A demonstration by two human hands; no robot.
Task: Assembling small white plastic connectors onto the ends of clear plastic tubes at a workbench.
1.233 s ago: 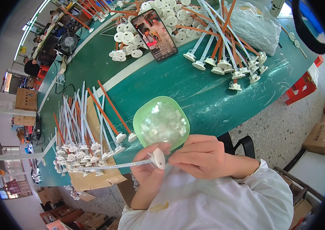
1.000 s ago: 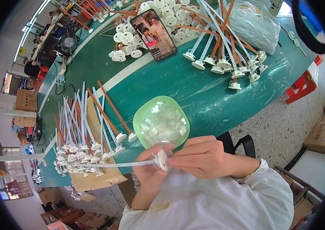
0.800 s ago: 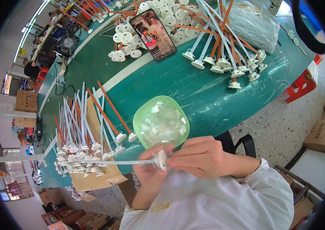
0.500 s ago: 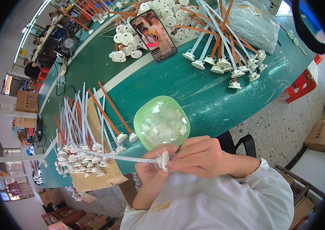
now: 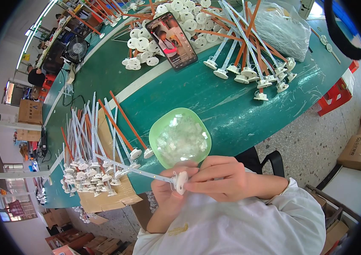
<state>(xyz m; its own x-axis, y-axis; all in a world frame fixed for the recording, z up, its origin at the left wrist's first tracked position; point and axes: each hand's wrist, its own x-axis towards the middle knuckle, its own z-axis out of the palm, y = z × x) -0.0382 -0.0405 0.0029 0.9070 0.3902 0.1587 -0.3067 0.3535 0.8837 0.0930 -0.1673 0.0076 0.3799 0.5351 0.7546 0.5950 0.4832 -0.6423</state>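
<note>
Between my hands, in front of my chest, is a round white plastic base (image 5: 181, 182) with a thin LED strip (image 5: 146, 173) running off it to the left. My left hand (image 5: 166, 187) is closed around the strip's end and the base from the left side. At the base's right edge, the fingers of my right hand (image 5: 221, 178) are pinched together; anything small between them is hidden. Just beyond my fingers stands a light green bowl (image 5: 152, 142) of small clear plastic pieces. My fingertips overlap its near rim in the view.
More strips with white bases (image 5: 91, 170) lie on cardboard (image 5: 123, 196) at the left. Another bundle (image 5: 261, 76) lies far right beside a clear plastic bag (image 5: 280, 32). A phone (image 5: 172, 40) showing video leans against piled white discs (image 5: 144, 44). A black chair (image 5: 272, 163) stands right.
The white base has turned so that more of its flat face shows, and the strip's far end has swung slightly upward. Both hands stay in nearly the same place.
</note>
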